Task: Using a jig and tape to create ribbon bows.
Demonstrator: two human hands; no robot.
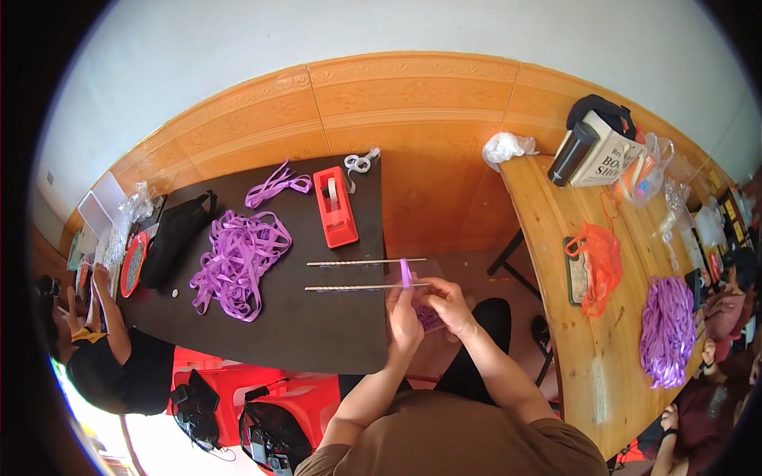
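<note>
At the dark bench's (317, 333) near edge both hands meet — left hand (406, 317) and right hand (448, 304) each pinching a purple ribbon strip (406, 272) looped upright over the nearer metal rod (361, 286); the rods lie left-right, stretching leftward from the hands.

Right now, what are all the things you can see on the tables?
Rods: two, silvery, lying side by side at the dark table's edge.
Ribbon loop: one, purple, around the rods by the hands.
Ribbon heap: one, purple, middle of dark table.
Loose ribbon: one, purple, far side of the dark table.
Tape dispenser: one, red, behind the rods.
Black bag: one, left of heap.
Ribbon bundle: one, purple, on wooden table.
Orange bag: one, wooden table.
Left hand: pinching the loop.
Right hand: beside it, on the ribbon.
</note>
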